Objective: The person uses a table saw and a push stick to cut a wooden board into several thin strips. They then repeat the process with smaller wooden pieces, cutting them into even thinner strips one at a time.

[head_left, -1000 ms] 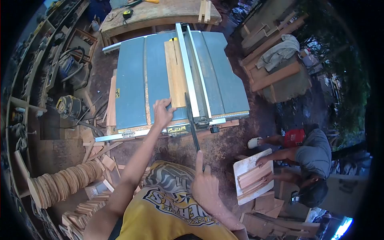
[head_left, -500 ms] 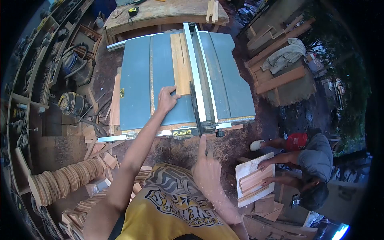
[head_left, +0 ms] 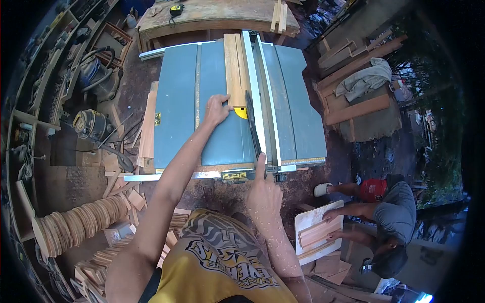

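Observation:
A long wooden board [head_left: 234,70] lies on the blue-grey table saw top [head_left: 177,111], alongside the metal fence [head_left: 255,96]. A lengthwise slit runs from its far end; the blade itself I cannot make out. My left hand [head_left: 217,109] presses on the board's near left corner, fingers bent at its side and thumb by its end. My right hand [head_left: 264,199] grips a black push stick [head_left: 253,126], index finger stretched along it. The stick's tip meets the board's near right end. Just behind the board shows a yellow insert [head_left: 241,113] in the saw top.
Beyond the saw stands a workbench [head_left: 217,24] with a tape measure [head_left: 176,10]. A co-worker [head_left: 396,212] at right holds wood strips on a white board [head_left: 303,222]. Shop vacuums [head_left: 91,125], stacked wooden discs [head_left: 81,224] and offcuts [head_left: 101,262] fill the left.
Both hands and the board have moved forward along the fence, away from me. The yellow insert has come into view behind the board. The view has shifted slightly.

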